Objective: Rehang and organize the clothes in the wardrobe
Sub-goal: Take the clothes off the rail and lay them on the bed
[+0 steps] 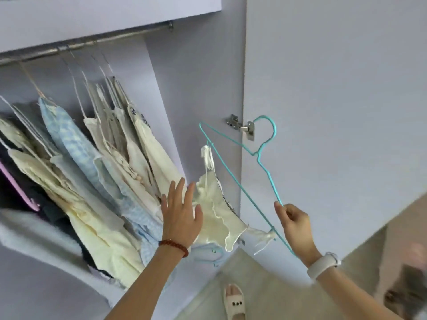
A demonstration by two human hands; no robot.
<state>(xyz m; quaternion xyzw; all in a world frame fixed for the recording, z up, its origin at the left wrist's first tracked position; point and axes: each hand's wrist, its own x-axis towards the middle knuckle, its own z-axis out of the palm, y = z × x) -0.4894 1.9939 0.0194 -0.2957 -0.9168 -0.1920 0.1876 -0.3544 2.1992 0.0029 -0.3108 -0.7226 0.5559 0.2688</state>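
My right hand [294, 225] pinches the thin arm of a turquoise wire hanger [265, 155], held tilted in front of the open wardrobe. A small cream strappy top [219, 215] hangs from the hanger by one strap at its upper left and another tied at the lower end. My left hand [181, 213] is flat, fingers straight, against the cream top and the hanging clothes beside it. A row of pale clothes [99, 162], cream, white and light-blue checked, hangs on wire hangers from the metal rail [92, 42].
The lilac wardrobe door [335, 88] stands open on the right, its metal hinge [242, 127] just behind the hanger's hook. A purple item [16, 188] shows at the far left. Below lies tiled floor with my slippered foot [234, 301].
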